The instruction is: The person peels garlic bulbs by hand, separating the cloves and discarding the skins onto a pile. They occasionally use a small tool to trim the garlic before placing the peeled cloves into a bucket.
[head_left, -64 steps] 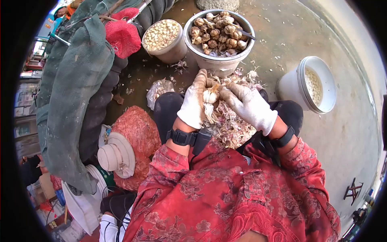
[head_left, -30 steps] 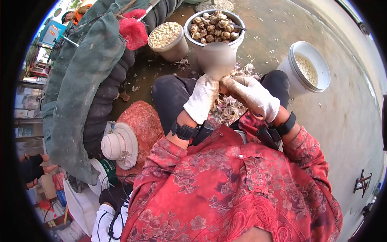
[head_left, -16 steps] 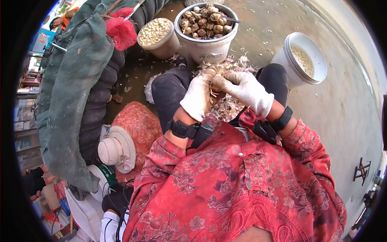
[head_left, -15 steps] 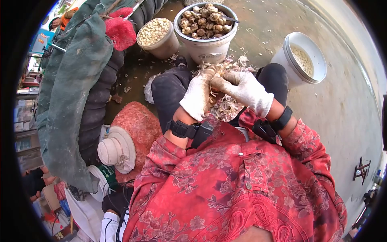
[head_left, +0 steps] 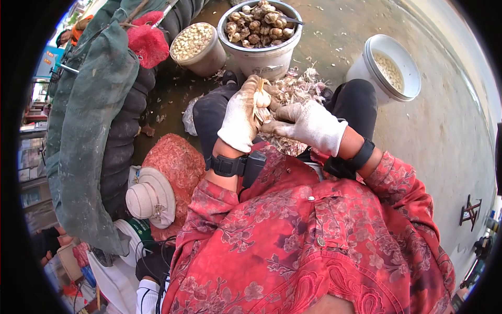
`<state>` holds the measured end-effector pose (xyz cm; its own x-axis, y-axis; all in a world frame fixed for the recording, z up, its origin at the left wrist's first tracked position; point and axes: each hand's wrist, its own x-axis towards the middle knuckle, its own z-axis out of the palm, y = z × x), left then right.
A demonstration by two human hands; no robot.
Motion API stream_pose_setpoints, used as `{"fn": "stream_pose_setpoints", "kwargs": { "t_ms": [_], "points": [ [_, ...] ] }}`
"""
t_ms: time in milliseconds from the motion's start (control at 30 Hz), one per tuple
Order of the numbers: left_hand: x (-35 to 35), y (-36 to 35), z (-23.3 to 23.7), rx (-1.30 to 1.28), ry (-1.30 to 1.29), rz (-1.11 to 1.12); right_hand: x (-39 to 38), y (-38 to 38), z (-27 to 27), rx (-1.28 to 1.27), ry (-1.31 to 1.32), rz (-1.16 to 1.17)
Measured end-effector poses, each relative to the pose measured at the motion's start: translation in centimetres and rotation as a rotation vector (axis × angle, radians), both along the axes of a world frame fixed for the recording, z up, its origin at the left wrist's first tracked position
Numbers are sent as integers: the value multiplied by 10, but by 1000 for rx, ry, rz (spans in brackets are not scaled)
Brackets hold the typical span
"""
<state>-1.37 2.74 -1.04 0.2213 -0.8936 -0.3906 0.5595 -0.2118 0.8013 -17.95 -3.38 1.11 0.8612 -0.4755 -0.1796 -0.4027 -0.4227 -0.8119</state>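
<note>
A partly peeled garlic bulb is held by my left hand, which wears a white glove with brownish fingers. From the right, my gloved right hand reaches toward the bulb, its thumb and fingers apart, close to the bulb's lower side. Loose garlic skins lie beneath and beyond both hands. Past them stands a white bucket full of brownish garlic bulbs, with a handle-like dark object at its rim.
A bucket of peeled cloves stands at the upper left, another white bucket with cloves at the right. A red mesh sack and pale hat lie at left, beside a green cloth. A small dark stool is far right.
My right hand's fingers have spread and moved slightly down from the bulb. My left hand has turned, showing the white bulb. The whole view has shifted slightly.
</note>
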Motion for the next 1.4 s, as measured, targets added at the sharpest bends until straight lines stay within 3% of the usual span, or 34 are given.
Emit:
{"fn": "stream_pose_setpoints", "kwargs": {
  "t_ms": [33, 67, 100, 167, 200, 233, 300, 367, 433, 600, 833, 1000, 1100, 1167, 1300, 1400],
  "points": [
    [6, -1, -9, -46, 17, 3, 2, -1, 4, 161, -97, -51],
    [10, -1, -17, -91, 33, 6, -1, -6, 14, 216, 101, -71],
    [6, -2, -8, -90, 32, 6, -4, -10, -12, 220, -95, -108],
    [-6, -2, 17, 63, 125, 93, -4, -10, -12, 442, -298, -200],
    [1, 2, 13, -25, 78, 9, -5, -17, 3, 340, -43, -197],
    [4, 5, 6, -23, 75, 12, -4, -17, 3, 342, -46, -193],
    [4, 4, 2, -92, -53, -87, -4, -14, 4, 620, -187, -254],
    [-6, 6, 10, -28, -58, 19, -2, -12, 4, 631, -161, -268],
    [-6, 7, 14, -29, -152, -11, 2, -11, -9, 411, -280, -244],
    [-11, 2, 1, -99, -191, 39, 1, -12, 4, 355, -125, -245],
    [-24, 2, 3, 15, -167, 10, 2, -5, 13, 567, -133, -312],
    [-23, -4, -14, -59, -158, 48, 2, -8, 9, 643, -125, -341],
    [-20, -6, -20, -58, -171, 37, 2, -9, 8, 525, -96, -306],
    [-18, -5, -24, -77, -184, 42, 2, -6, 2, 429, -229, -304],
    [-19, -1, -17, -86, -130, 32, -1, -9, -4, 291, -140, -191],
    [-10, -3, -21, -22, -20, 18, -5, -8, -8, -123, 37, 1]
  ]
}}
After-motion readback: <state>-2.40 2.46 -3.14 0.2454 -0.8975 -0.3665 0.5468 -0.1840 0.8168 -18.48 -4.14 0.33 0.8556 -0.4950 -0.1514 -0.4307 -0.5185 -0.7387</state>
